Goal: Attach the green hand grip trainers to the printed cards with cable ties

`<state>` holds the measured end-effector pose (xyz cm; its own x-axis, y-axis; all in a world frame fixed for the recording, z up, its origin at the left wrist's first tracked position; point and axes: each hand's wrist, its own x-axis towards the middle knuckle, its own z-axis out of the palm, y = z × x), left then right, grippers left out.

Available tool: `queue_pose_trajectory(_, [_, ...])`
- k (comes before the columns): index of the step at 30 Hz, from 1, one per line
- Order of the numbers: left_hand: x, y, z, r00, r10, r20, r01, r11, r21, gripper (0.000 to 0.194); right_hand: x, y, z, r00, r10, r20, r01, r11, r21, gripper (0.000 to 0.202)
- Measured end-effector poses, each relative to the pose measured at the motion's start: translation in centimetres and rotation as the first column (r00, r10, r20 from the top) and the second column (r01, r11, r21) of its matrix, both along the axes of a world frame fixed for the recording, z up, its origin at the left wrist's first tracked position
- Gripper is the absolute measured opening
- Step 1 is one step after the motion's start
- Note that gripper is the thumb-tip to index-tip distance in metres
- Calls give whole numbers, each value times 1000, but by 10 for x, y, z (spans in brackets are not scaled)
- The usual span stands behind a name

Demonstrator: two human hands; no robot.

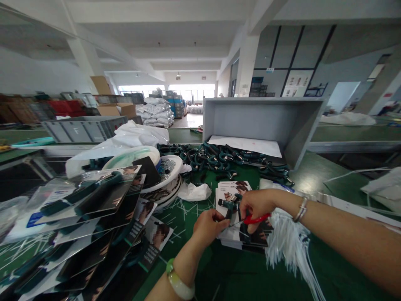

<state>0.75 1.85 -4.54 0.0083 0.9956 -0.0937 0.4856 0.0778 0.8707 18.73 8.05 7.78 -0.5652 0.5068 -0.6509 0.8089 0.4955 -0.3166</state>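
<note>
My right hand (258, 205) is closed around red-handled scissors (258, 218), whose tips point left. Close by, my left hand (208, 228) is in a pinch at the stack's left edge; what lies between its fingertips is too small to make out. Under both hands is a stack of printed cards (224, 190). A dark green hand tool (230, 203) lies on the top card, partly hidden by my right hand. Beside my right wrist hangs a thick bundle of white plastic ties (286, 238).
Carded green tools (103, 225) are piled at the left. Loose green tools (216, 156) lie in a heap behind, before a tipped grey bin (266, 121). Round white tubs (171, 171) hold small metal parts. Cut white strips (180, 213) litter the green table.
</note>
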Motion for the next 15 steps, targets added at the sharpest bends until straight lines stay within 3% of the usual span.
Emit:
queue_pose_trajectory(8, [-4,5,-5,999,-41,30,41,999,5,27,-12,27,-5,995,-12,97,33,975,-222,69])
queue_pose_trajectory(15, [-6,7,-1,996,-71,45,71,997,-1,28,-10,27,-8,999,50,15,-47,989,-142,66])
